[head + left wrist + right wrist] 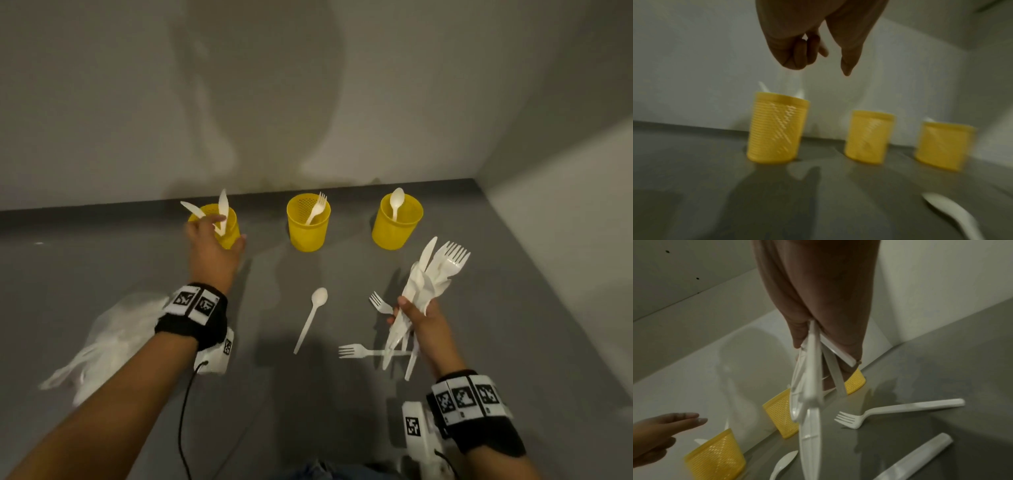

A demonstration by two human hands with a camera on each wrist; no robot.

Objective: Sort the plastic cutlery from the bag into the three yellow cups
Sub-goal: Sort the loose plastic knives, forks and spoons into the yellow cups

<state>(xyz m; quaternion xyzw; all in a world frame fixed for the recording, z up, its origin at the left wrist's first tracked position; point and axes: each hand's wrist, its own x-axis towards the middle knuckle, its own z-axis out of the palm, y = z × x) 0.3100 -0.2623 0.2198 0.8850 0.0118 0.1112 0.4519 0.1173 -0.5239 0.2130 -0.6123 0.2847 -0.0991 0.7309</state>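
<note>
Three yellow cups stand in a row by the back wall. The left cup (227, 236) (777, 131) (717, 456) holds two white knives (223, 207), the middle cup (308, 226) (868, 136) a fork (317, 207), the right cup (397, 226) (943, 144) a spoon (396, 202). My left hand (224, 230) (822, 68) (674, 423) hovers at the left cup's rim, fingers loose, holding nothing. My right hand (411, 311) (826, 350) grips a bundle of forks and knives (431, 274) (809, 386) above the table, right of centre.
A loose spoon (311, 318) (953, 212) lies mid-table. Two forks (356, 351) (879, 412) lie under my right hand. A crumpled clear plastic bag (102, 342) sits at the left. Walls close the table at the back and right.
</note>
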